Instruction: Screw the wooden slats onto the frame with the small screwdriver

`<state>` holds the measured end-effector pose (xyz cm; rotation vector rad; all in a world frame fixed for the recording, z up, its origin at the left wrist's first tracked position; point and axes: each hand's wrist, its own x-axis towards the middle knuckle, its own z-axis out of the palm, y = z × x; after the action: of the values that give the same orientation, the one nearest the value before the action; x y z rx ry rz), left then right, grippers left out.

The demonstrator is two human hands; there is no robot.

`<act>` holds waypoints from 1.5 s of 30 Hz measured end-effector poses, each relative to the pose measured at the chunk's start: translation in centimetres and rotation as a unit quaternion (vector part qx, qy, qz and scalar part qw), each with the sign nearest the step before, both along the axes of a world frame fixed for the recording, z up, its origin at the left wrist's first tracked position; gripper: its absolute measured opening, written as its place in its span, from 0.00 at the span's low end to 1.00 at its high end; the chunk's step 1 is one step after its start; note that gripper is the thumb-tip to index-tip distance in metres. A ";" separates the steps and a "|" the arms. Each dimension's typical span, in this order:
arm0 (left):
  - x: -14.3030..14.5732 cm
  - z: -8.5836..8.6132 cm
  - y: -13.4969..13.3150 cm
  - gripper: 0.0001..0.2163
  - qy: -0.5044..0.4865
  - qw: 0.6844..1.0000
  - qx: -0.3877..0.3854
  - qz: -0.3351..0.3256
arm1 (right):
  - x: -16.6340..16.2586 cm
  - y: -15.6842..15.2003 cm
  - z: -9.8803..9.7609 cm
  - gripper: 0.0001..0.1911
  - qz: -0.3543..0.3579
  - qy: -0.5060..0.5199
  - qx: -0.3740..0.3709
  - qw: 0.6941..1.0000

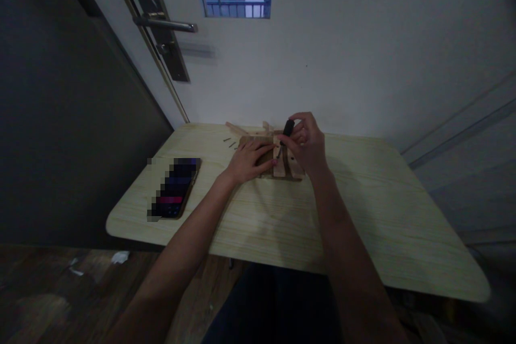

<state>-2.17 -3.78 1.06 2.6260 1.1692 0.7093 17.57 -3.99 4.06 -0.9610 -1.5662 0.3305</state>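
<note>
My right hand point(307, 140) grips a screwdriver by its black handle point(288, 128). The thin shaft slants down to the left, its tip at a light wooden piece point(293, 167) with a dark hole in it. That piece lies at the right end of a brown wooden board point(264, 159). Spread across the board, my left hand point(249, 160) presses it with its fingers apart, the fingertips close to the screwdriver tip. Whether a screw sits under the tip is too small to tell. Several loose screws point(231, 144) lie on the table left of the board.
A smartphone point(174, 189) rests on the left of the pale wood table point(363, 215). Behind the board lie thin wood strips point(237, 128). A white door point(355, 54) with a metal handle point(169, 24) stands against the far edge. Paper scraps point(120, 257) lie on the floor.
</note>
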 end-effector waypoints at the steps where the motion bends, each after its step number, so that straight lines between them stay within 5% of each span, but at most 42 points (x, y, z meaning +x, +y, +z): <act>1: 0.0 0.0 0.0 0.24 -0.001 1.000 -0.002 0.000 | 0.0 0.0 0.0 0.23 -0.003 -0.014 0.006 1.000; 6: 0.0 0.0 0.0 0.24 0.001 1.000 -0.004 0.000 | 0.2 -0.5 0.3 0.18 0.020 -0.076 0.036 0.996; 16: -0.2 0.0 0.0 0.25 -0.001 1.000 0.004 -0.006 | 0.5 -0.4 0.1 0.28 0.114 -0.005 -0.030 0.993; 29: -0.1 -0.1 -0.1 0.24 -0.002 1.000 0.000 0.000 | -0.1 -0.1 0.0 0.17 -0.010 0.010 -0.010 1.000; 36: 0.0 0.0 -0.1 0.24 -0.001 1.000 -0.002 0.002 | 0.2 -0.8 0.5 0.20 0.049 -0.056 -0.001 0.997; 41: -0.1 -0.2 0.0 0.24 -0.004 1.000 0.006 0.001 | 0.0 -0.9 0.4 0.26 0.128 -0.021 -0.029 0.991; 45: -0.1 -0.1 0.0 0.24 -0.007 1.000 0.005 -0.002 | -0.3 -0.5 0.0 0.23 0.115 0.006 -0.033 0.993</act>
<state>-2.22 -3.77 0.98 2.6256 1.1593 0.7335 17.31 -4.46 4.05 -0.8275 -1.6668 0.5530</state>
